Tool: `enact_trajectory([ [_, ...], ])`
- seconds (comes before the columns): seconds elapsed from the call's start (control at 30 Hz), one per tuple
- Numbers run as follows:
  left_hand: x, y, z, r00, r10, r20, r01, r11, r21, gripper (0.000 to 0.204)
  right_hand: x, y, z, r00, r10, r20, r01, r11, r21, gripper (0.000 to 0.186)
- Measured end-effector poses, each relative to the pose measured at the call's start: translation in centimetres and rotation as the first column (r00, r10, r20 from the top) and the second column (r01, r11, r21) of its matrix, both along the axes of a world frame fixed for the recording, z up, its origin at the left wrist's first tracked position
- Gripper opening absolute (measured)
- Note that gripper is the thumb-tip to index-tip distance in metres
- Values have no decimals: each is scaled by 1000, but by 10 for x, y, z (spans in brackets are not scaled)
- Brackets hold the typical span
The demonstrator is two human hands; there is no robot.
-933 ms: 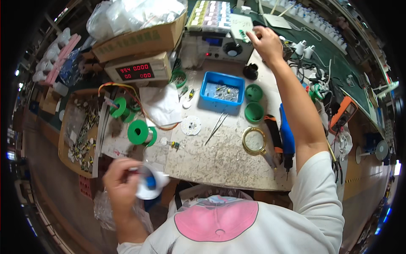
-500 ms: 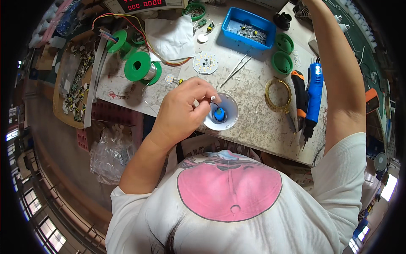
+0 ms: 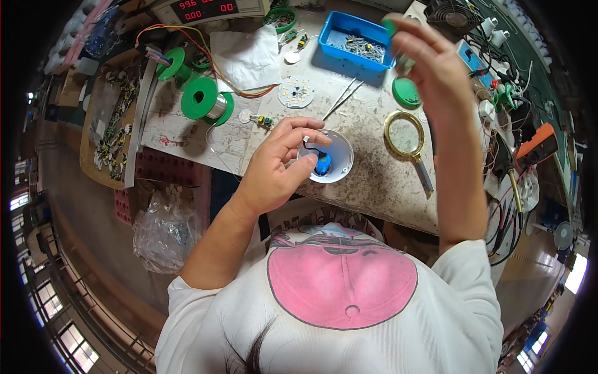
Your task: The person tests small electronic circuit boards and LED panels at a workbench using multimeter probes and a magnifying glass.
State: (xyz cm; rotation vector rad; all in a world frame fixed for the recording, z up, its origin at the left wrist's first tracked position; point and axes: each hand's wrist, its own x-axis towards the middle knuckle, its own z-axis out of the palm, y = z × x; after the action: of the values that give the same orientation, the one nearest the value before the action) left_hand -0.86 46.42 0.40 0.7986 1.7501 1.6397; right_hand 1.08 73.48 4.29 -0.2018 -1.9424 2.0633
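My left hand [image 3: 274, 163] is closed over the left rim of a white cup-shaped housing [image 3: 341, 157], its thumb and fingers reaching over the opening. Inside the cup sits a blue part [image 3: 322, 164] with a dark wire, which leads to a small white connector [image 3: 306, 140] beside my fingers. My right hand [image 3: 430, 71] is raised over the table near the blue bin [image 3: 330, 47], its fingers bent and blurred. At its fingertips shows a small green thing [image 3: 389, 27] whose kind I cannot make out. A green dish [image 3: 406, 92] stands below that hand.
Tweezers [image 3: 342, 100] and a round LED board [image 3: 295, 92] lie beyond the cup. To the right is a magnifying glass [image 3: 408, 149]. Solder spool [image 3: 202, 100], white cloth [image 3: 246, 56] and wires are at left. An orange-cased meter [image 3: 537, 144] stands beyond my right forearm.
My right hand has come back from the far right edge to above the blue bin, now with something green at its fingertips. The forearm hides the blue electric screwdriver. My left hand stays at the cup.
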Motion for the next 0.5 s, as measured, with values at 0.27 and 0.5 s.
enact_trajectory([
  [0.27,8,25,0,953,1,-302,-5,1000,-13,26,49,-50,-43,980,171,100,-93,843,-529,35],
  [0.5,23,32,3,993,34,-112,-29,999,41,19,62,-48,-52,988,151,20,-122,863,-491,44],
])
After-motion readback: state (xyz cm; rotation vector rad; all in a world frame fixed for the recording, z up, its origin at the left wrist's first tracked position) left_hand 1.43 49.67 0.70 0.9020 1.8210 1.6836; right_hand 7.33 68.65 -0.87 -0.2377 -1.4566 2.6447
